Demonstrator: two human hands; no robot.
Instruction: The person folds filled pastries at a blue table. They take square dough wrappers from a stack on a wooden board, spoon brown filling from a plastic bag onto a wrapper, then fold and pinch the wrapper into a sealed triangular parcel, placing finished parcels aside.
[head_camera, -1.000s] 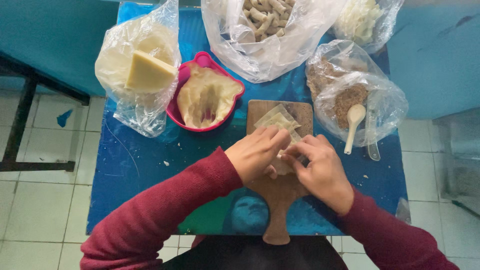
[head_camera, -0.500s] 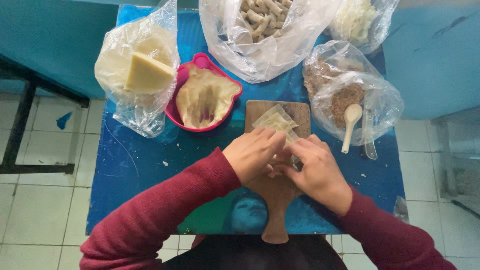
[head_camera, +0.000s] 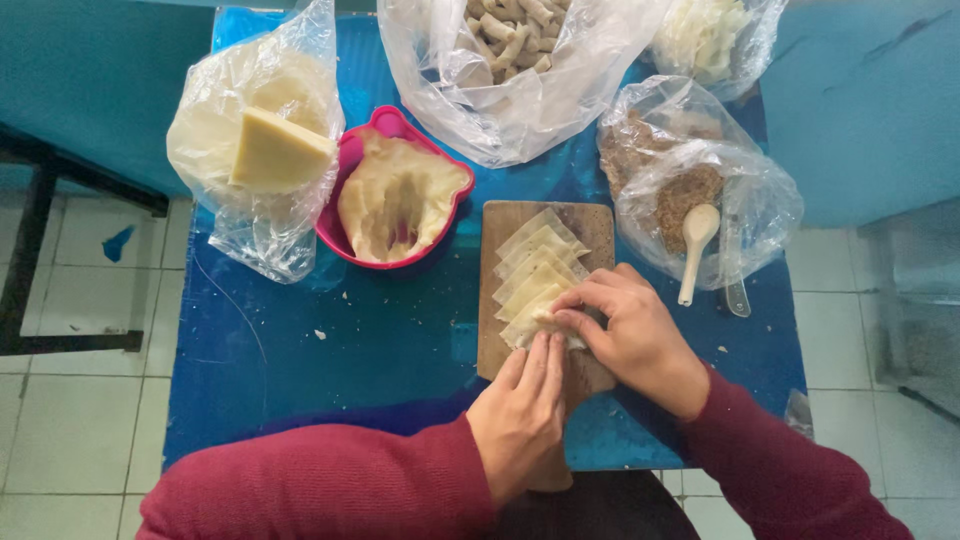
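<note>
A wooden cutting board (head_camera: 590, 225) lies on the blue table (head_camera: 390, 340). Several thin pale dough wrappers (head_camera: 535, 265) lie fanned across it. My right hand (head_camera: 630, 335) curls over the nearest wrapper (head_camera: 545, 320), fingertips pinching its folded edge. My left hand (head_camera: 525, 415) lies flat against the same wrapper from the near side, fingers straight and together. Both sleeves are dark red.
A pink bowl (head_camera: 350, 150) holds pale dough. A plastic bag (head_camera: 215, 120) with a yellow block sits left. A bag of rolled pieces (head_camera: 510, 70) is behind, a bag of brown filling (head_camera: 760, 200) with a white spoon (head_camera: 695, 245) right. Tiled floor surrounds the table.
My left hand has drawn back toward me, uncovering the fanned wrappers. My right hand stays on the nearest wrapper, now folding its edge.
</note>
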